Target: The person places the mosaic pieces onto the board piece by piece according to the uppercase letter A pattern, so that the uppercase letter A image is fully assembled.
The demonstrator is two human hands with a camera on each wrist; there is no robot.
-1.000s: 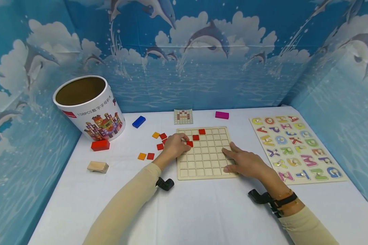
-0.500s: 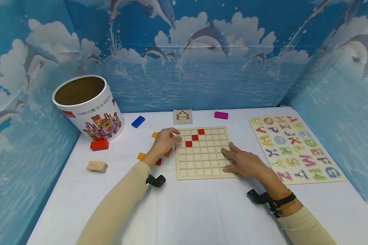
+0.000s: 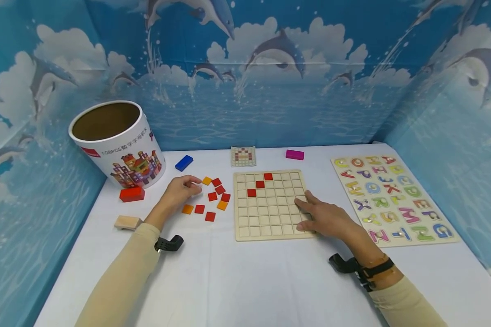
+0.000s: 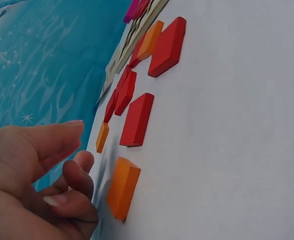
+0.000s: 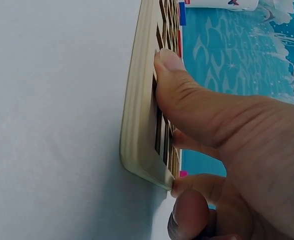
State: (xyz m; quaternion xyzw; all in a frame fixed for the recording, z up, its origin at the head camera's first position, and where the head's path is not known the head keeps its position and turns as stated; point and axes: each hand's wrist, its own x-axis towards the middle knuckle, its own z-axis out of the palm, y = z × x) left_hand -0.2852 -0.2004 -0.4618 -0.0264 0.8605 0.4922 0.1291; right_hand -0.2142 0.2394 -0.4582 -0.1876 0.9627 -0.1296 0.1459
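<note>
My left hand (image 3: 177, 194) hovers beside the loose square tiles, its fingers loosely bent and nothing between them. Nearest to it are an orange tile (image 3: 206, 180) and, in the left wrist view, another orange tile (image 4: 122, 189) and a red tile (image 4: 137, 120). My right hand (image 3: 330, 218) rests on the right side of a wooden grid board (image 3: 270, 213). In the right wrist view its thumb (image 5: 179, 82) lies on the board's top, with other fingertips by the edge. Three red tiles, one of them at the top (image 3: 268, 176), sit in a diagonal on the board.
A small pattern card (image 3: 243, 156) lies behind the board, between a blue block (image 3: 184, 163) and a magenta block (image 3: 295, 155). At left stand a large bucket (image 3: 137, 156), a red block (image 3: 132, 194) and a wooden block (image 3: 127, 222). An alphabet board (image 3: 393, 200) lies at right.
My left hand has moved left from the grid board, leaving the third red tile there, and now hovers left of the loose tiles. My right hand has stayed on the board.
</note>
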